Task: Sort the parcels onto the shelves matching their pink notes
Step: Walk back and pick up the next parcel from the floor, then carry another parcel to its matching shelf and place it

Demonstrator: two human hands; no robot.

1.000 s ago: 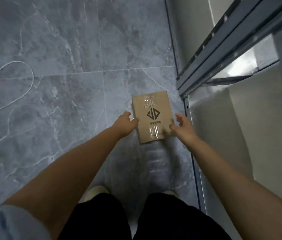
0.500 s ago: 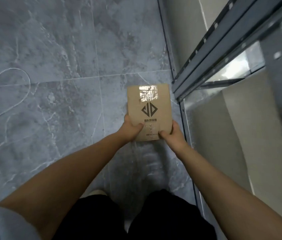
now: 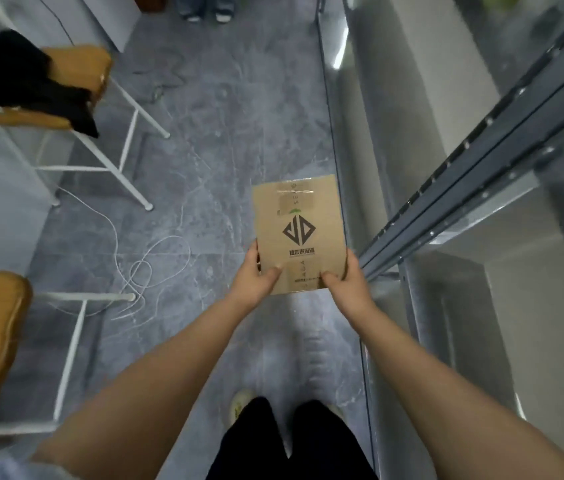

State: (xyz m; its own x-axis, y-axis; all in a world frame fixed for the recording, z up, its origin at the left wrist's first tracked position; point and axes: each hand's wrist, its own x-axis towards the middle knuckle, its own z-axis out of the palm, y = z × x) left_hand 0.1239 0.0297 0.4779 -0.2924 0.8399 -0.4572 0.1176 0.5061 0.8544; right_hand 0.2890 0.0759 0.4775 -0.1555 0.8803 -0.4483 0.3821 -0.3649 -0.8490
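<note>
The parcel (image 3: 299,233) bears a dark diamond-shaped logo at the middle of its brown face, its two halves shaped like the letters "JD". Just below the logo runs one line of dark Chinese characters, too blurred to read for certain. Faint pale letters run along the clear tape down the middle of the face: something like "SE" near the far end and "AGA" below the characters, neither sure. A small dark line of print near the parcel's near edge, between the two thumbs, is too small to read.
</note>
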